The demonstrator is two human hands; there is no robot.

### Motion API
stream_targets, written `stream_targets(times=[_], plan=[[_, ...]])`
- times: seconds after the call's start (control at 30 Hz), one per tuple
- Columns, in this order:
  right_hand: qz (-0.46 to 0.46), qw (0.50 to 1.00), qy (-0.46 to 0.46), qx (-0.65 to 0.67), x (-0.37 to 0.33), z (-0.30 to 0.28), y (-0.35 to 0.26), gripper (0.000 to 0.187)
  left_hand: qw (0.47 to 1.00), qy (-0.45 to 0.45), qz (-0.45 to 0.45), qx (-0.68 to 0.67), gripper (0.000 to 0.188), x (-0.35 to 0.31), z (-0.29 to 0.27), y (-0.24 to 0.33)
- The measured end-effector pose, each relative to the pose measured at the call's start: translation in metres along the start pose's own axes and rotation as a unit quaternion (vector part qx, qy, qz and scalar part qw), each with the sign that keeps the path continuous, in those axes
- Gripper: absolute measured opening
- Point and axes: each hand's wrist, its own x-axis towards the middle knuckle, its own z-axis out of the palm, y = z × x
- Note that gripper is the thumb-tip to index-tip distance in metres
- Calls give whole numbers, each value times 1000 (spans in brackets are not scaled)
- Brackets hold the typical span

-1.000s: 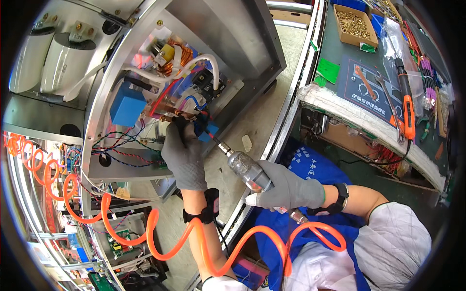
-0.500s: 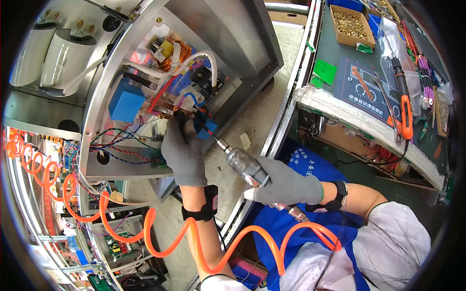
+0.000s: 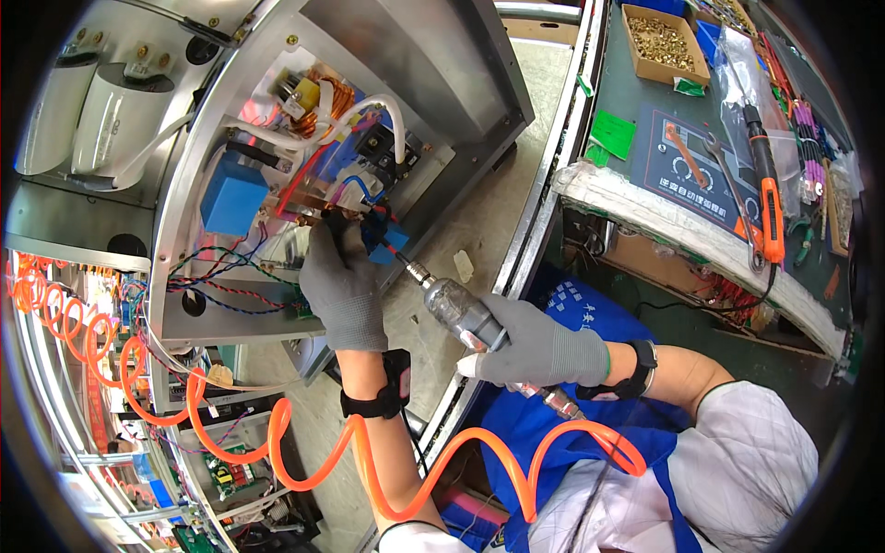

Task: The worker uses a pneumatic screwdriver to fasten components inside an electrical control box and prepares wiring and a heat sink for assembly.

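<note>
My left hand, grey glove, is inside the open metal chassis, fingers pinched tight on a small blue part at the red and blue wire bundle, just right of the blue box-shaped component

My right hand is wrapped full-fist round the pneumatic screwdriver; the bit runs up-left and its tip sits at the blue part, touching or nearly so, can't resolve which

Change vs a second ago: the driver was well back from the chassis, bit pointing into open air over the floor. Half a second ago it was closer. Now the tip is on the fastening point beside my left fingers. The left hand has barely moved, same pinch on the same spot

My read: approach is done, the bit is lined up, the part is being held steady for driving. Can't see the screw itself, my fingers hide it

The orange coiled air hose loops from the driver under both forearms toward the chassis's lower left corner, slack, not snagging

The workbench stands right of the chassis: cardboard box of brass parts at the far edge, orange-handled tool near the right edge. Both well apart from my hands
</note>
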Motion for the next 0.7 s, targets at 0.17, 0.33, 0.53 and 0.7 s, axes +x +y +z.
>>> stream_targets(times=[0.17, 0.33, 0.53, 0.7], plan=[[-46, 999, 7, -20, 2, 1, -2, 50, 1000, -1, -19, 0, 21, -1, 1, -1], [5, 999, 0, 34, -5, 3, -8, 47, 999, 4, -33, -2, 21, -5, 1, -4], [-6, 1000, -6, 19, -14, 11, -13, 44, 994, 95, -17, -49, 24, -24, -7, 3], [-27, 996, -8, 83, -26, 11, 8, 51, 918, -71, -311, -238, 19, -125, -43, 33]])
